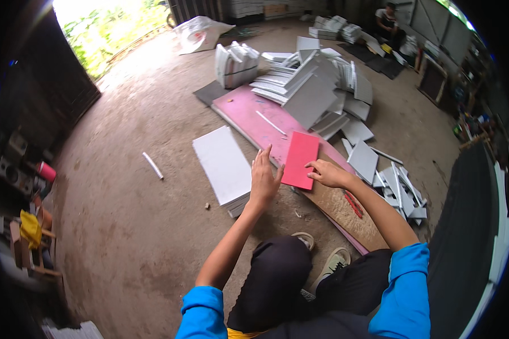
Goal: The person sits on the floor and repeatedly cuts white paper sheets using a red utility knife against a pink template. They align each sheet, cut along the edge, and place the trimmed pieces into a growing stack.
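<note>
The right hand (328, 173) presses its fingertips on the near right edge of a red rectangular panel (301, 160), seemingly to steady it flat on the brown board (345, 212). The left hand (264, 178) hovers just left of the panel, fingers spread and holding nothing. The panel is smooth, flat and evenly red. A white sheet (223, 164) lies further left of that hand.
</note>
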`<state>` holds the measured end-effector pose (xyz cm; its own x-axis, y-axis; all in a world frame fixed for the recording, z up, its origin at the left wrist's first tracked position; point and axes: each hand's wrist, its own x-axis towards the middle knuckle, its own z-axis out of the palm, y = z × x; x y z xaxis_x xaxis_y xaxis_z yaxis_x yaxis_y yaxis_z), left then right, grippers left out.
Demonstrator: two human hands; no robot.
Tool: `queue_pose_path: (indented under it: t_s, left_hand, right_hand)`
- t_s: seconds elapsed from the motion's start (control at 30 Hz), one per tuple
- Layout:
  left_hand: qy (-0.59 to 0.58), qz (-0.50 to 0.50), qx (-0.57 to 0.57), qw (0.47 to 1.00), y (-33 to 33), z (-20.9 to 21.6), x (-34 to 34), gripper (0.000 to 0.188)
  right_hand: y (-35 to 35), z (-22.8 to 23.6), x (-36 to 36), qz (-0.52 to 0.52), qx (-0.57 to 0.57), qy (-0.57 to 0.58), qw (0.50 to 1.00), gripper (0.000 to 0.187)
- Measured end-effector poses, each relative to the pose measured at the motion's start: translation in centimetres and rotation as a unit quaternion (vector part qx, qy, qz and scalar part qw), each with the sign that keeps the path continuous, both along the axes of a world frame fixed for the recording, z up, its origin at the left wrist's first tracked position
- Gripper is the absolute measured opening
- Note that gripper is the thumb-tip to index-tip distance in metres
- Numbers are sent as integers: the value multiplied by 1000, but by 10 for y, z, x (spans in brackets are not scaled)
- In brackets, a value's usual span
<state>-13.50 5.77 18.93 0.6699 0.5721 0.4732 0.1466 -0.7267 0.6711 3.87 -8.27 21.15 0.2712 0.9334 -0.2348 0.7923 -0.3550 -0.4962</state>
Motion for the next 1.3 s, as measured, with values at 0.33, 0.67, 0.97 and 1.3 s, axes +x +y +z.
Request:
queue_pose_path:
  t_s: [0.33, 0.67, 0.97, 1.3]
  left_hand:
    - [241, -286, -109, 921, -64, -122, 179, 38]
    - [153, -108, -278, 942, -122, -240, 353, 52]
    - [45, -254, -529, 808, -92, -184, 327, 36]
    - [22, -307, -399, 864, 1, -89, 277, 33]
  right_hand:
    - [-233, -203, 127, -451, 64, 168, 874, 29]
    - [-191, -255, 173, -550, 219, 81, 802, 34]
    - [-209, -138, 188, -452, 274, -215, 821, 44]
    - [-161, -74, 170, -287, 142, 29, 947, 39]
